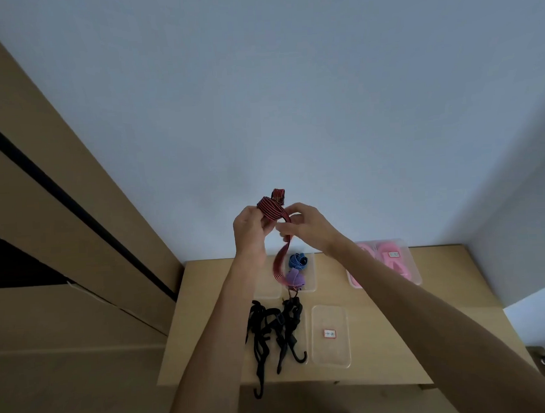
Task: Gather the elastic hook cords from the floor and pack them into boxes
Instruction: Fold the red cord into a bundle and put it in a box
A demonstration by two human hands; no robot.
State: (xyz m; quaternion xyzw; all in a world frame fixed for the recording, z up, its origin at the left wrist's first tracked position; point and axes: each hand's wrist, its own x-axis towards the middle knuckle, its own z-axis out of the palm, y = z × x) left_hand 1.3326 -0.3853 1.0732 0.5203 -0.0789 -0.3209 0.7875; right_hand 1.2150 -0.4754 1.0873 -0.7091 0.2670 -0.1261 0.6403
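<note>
Both my hands are raised in front of the wall, above a wooden table (444, 308). My left hand (250, 228) grips the coiled part of a red striped elastic cord (269, 208). My right hand (307, 225) pinches the same cord just right of the coil, and its loose tail hangs down towards the table. Below, a clear box (311, 275) holds a rolled blue cord (297, 261) and a rolled purple cord (295, 278). A tangle of black hook cords (276, 329) lies on the table, with one hook over the front edge.
A clear lid with a red label (330, 336) lies right of the black cords. A lidded clear box with pink cords (391, 261) stands at the back right. A wooden cabinet (62, 249) fills the left side. The floor shows at the far right.
</note>
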